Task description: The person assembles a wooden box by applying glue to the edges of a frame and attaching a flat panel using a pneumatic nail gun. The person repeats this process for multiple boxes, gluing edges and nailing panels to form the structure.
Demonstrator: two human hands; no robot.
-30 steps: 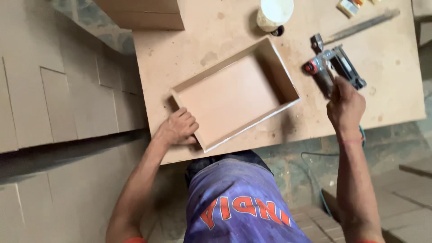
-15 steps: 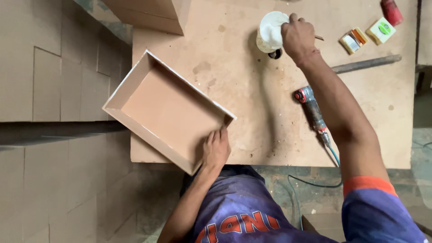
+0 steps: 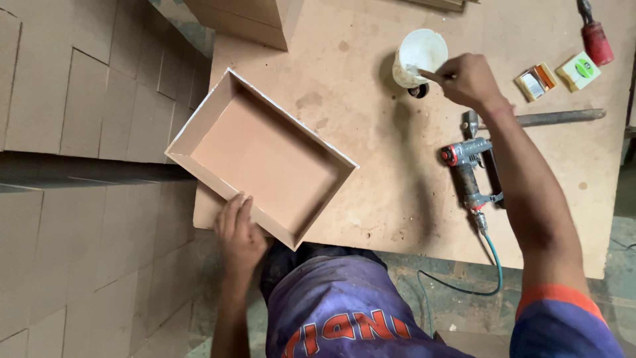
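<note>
Two small packages are seen at the far right of the worktable [image 3: 397,199], lying just beside each other without touching. The nearer-in one is a small orange-edged box [image 3: 536,81], rectangular, with a pale panel on its face. To its right a small pale yellow box [image 3: 578,70] is set, roughly square, with a round green label on top. Both are laid flat and slightly tilted. What they contain cannot be told, perhaps because they are so small in view.
</note>
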